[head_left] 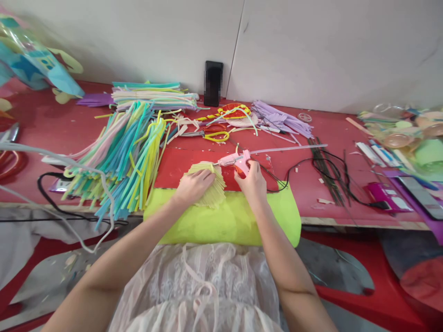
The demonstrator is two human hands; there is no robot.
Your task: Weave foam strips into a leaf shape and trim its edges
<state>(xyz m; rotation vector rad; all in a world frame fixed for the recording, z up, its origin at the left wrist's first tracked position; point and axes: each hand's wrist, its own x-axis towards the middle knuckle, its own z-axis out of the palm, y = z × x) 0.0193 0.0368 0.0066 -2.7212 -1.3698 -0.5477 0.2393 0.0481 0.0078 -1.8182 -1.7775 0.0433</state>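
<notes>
My right hand (252,180) is closed around the handle of a pink hot glue gun (232,160), a clear glue stick (287,149) jutting from its back. The nozzle points left and meets the upper edge of a pale yellow, ribbed, fan-shaped piece that looks made of pipe cleaners (215,192). Over that piece lies my left hand (195,185), fingers bent and holding it down; the fingertips are partly hidden. Beneath are a red board (169,168) and a bright yellow-green sheet (221,223) hanging over the table edge.
Bundles of coloured pipe cleaners (117,147) cover the left side. Behind are yellow-handled scissors (216,136), purple pipe cleaners (280,117) and a black phone (213,83) against the wall. A black cable (289,173) runs right to a purple box (387,196). A white cord (107,184) loops at left.
</notes>
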